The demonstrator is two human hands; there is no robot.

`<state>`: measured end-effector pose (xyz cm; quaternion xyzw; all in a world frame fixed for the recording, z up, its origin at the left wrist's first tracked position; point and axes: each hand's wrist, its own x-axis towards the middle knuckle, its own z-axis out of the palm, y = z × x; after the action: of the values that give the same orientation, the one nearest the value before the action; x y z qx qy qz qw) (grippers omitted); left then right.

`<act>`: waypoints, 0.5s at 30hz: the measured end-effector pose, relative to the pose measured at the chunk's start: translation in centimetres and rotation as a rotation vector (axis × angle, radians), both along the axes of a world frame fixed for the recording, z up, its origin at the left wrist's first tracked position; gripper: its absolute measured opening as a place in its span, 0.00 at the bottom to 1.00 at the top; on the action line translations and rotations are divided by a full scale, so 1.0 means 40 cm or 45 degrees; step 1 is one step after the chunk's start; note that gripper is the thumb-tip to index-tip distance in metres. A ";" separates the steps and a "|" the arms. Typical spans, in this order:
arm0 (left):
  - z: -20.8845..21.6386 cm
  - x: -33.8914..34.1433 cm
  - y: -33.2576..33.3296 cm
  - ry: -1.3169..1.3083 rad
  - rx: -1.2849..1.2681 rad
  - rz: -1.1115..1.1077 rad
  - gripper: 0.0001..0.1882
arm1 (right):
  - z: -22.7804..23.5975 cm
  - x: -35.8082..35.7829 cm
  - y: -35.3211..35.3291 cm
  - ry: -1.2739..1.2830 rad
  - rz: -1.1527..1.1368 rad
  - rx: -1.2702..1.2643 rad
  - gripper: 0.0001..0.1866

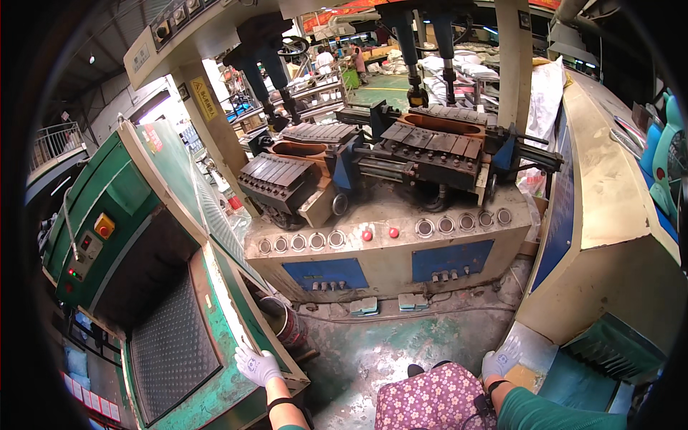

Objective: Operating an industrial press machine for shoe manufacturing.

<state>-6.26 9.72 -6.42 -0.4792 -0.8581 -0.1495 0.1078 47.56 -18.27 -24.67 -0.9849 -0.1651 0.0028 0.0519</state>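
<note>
My left hand (259,364), in a pale work glove, rests on the edge of the green machine (228,301) at the left. Its fingers are stretched out along that edge with nothing in them. On the right, my gloved right hand (502,357) lies with its fingers extended against the metal plate (532,345) at the foot of the beige machine (598,279). It holds nothing that I can see. Between my arms is a purple flowered apron (430,401). The green machine has a dark studded mat (175,351) inside its opening.
Ahead stands a beige press (390,254) with two clamping stations, round gauges and red buttons. Pale blue foot pedals (364,307) and a cable lie on the floor before it. A bucket (283,322) stands beside the green machine. People are far behind.
</note>
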 end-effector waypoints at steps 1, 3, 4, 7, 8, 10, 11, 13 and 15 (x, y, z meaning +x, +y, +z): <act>-0.001 0.001 0.000 0.000 -0.001 -0.001 0.40 | -0.003 0.000 -0.002 0.000 -0.001 -0.001 0.51; 0.000 0.003 0.002 -0.001 -0.008 0.001 0.40 | -0.007 0.001 -0.004 -0.011 -0.003 -0.008 0.51; 0.003 0.004 0.007 -0.001 -0.005 0.001 0.40 | -0.005 0.004 0.004 -0.012 -0.003 -0.005 0.51; 0.013 0.010 0.017 -0.013 -0.027 0.001 0.40 | 0.007 0.009 0.024 0.015 -0.021 -0.029 0.50; 0.014 0.011 0.017 -0.015 -0.025 0.003 0.40 | 0.012 0.008 0.024 0.025 -0.025 -0.034 0.50; 0.014 0.012 0.017 -0.017 -0.023 0.004 0.40 | 0.011 0.009 0.024 0.034 -0.030 -0.038 0.50; 0.013 0.012 0.017 -0.015 -0.017 0.004 0.40 | 0.006 0.011 0.023 0.029 -0.029 -0.043 0.50; 0.018 0.017 0.017 -0.013 -0.011 0.004 0.40 | 0.004 0.013 0.022 0.024 -0.029 -0.049 0.50; 0.030 0.026 0.015 -0.027 -0.027 -0.002 0.40 | 0.006 0.012 0.022 0.013 -0.021 -0.025 0.50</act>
<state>-5.20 10.32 -5.22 -0.4795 -0.8603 -0.1455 0.0936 48.03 -17.38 -24.42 -0.9867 -0.1565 0.0089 0.0431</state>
